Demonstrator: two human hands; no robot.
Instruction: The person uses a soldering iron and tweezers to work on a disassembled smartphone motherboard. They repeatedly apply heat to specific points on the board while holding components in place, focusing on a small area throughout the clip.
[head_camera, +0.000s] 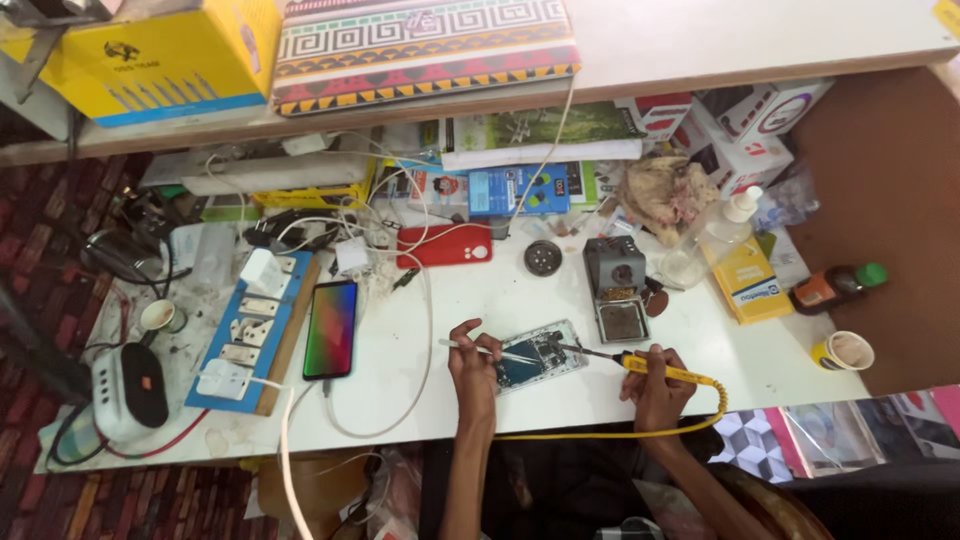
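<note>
phone (537, 355) lies opened on white tabletop (560, 300), back cover off, board and blue inner part exposed, near front edge between both hands. left hand (472, 362) rests at phone's left end, fingers pinched shut on thin pale tool (480, 348) laid across the board. right hand (655, 385) wrapped closed round yellow soldering iron (650, 368), tip touching or just above the board's right side, can't tell which. judged mid-repair: opening done, board work under way, reassembly left; no back cover identifiable nearby. iron stand (617, 290) just behind phone. second phone (331, 328), screen lit, well to the left by socket strip (255, 320). red case (444, 245) further back. exact component worked on too small to tell. both forearms cut off at bottom edge; clutter under shelf hard to make out.
</note>
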